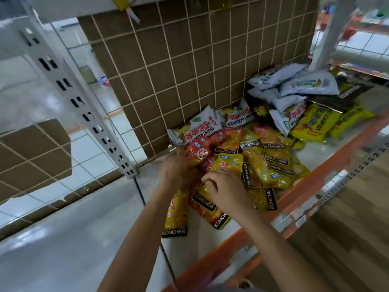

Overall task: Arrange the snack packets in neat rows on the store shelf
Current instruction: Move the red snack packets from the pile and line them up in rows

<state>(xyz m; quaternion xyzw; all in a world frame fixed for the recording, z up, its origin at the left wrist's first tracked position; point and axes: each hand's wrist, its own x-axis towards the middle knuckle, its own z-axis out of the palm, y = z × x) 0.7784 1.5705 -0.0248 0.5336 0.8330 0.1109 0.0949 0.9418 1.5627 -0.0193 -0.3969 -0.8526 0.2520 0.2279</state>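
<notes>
Snack packets (259, 157) lie in a loose, overlapping heap on the shelf (315, 153), directly ahead of and to the right of both hands. Right hand (224, 187): fingers curled down, pinching the top of an orange packet (207, 205) at the near edge of the heap. Left hand (174, 168): set against a red packet (197, 152) just ahead of it. Motion blur hides the fingers, so its grip cannot be told.

Recommended procedure for the step in hand: draw one packet free of the heap at a time. Hold it by the sealed edge, keep the label facing outward, and lay it flat against its neighbour, beginning on the bare shelf close to the hands. Group by kind.

Count, as judged:
- white-and-red packets (200, 127), beyond the left hand: three
- pale blue packets (307, 83), far right of the hands: about four
- large yellow packets (313, 123), beside those: two or three
- small orange, red and yellow packets: overlap prevents an exact count; at least ten show
</notes>
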